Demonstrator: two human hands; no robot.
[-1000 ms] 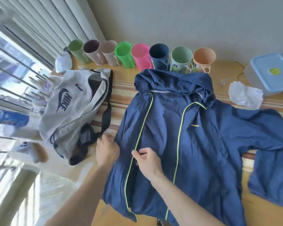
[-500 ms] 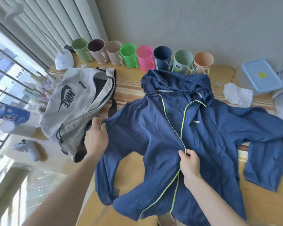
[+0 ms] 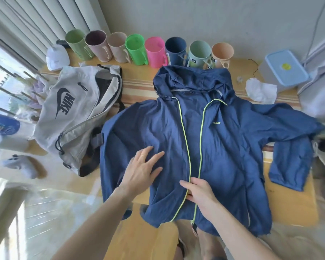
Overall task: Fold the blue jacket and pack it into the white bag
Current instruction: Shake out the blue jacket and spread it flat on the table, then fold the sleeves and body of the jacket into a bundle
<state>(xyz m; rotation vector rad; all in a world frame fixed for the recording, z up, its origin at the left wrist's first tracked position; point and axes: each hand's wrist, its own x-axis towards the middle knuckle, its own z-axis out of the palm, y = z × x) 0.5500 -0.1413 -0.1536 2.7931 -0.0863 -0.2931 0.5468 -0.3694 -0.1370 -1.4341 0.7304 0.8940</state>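
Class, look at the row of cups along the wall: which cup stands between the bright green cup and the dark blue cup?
In the head view, the pink cup stands between the bright green cup and the dark blue cup.

You're in a home, at a wooden counter against a plain wall: a row of coloured plastic mugs at twelve o'clock, vertical blinds at ten, a lidded storage box at two.
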